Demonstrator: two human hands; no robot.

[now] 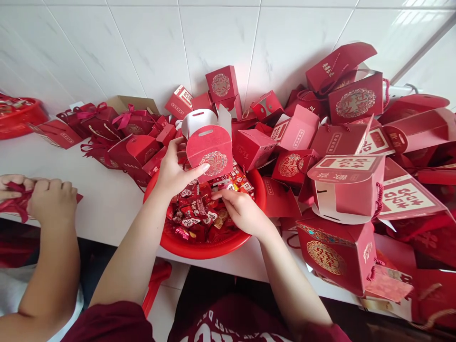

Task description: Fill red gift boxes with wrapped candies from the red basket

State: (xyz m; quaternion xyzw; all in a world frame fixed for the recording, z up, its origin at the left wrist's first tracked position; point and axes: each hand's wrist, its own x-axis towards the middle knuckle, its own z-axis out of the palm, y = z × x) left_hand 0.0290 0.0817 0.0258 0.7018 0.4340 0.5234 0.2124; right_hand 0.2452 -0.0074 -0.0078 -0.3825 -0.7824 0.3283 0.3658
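My left hand (178, 168) grips a small red gift box (210, 154) with a round gold emblem, its white-lined top flaps standing open. The box is held over a red plastic basket (213, 251). Inside the basket lie many wrapped candies (194, 209) in red, pink and gold. My right hand (242, 206) reaches down among them, its fingers bent and pointing left into the pile. Its fingertips are partly hidden, so whether a candy is between them I cannot make out.
Red gift boxes (297, 164) are heaped along the tiled wall and to the right. Ribbon-tied boxes (133, 121) stand at the left, near another red basket (21, 116). On the white table (103, 199), a co-worker's hands (50, 197) handle a dark red ribbon.
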